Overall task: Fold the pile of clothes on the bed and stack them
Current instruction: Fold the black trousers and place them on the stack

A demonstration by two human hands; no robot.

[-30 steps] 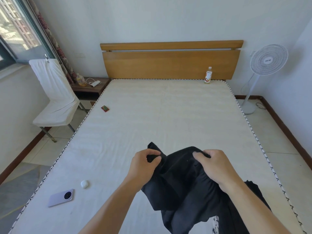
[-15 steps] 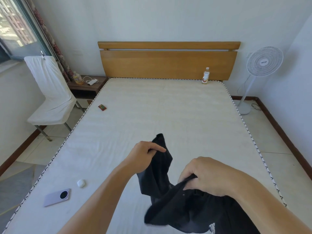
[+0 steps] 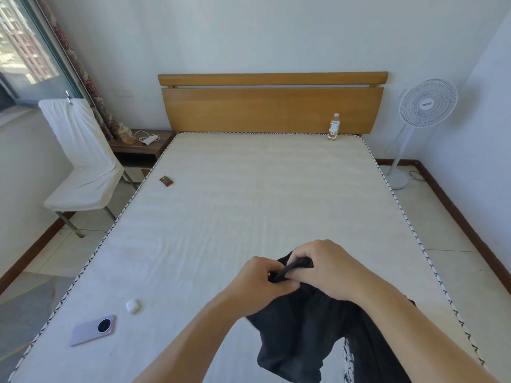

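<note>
Black garment [image 3: 298,335] pinched at one edge by left hand [image 3: 258,280] and right hand [image 3: 329,269], touching; rest hanging below. Best slide grips apart along edge, then shake flat.

Black garment [image 3: 301,330]: dark thin fabric, unfolded and bunched, top edge lifted, rest hanging crumpled down to bed [image 3: 249,205] near its foot, right of centre.

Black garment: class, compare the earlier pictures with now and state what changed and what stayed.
The left hand and right hand, apart a second ago, have come together, both pinching one bunched edge of the black garment, which hangs lower. The phone, earbud case and bottle stayed put.
</note>
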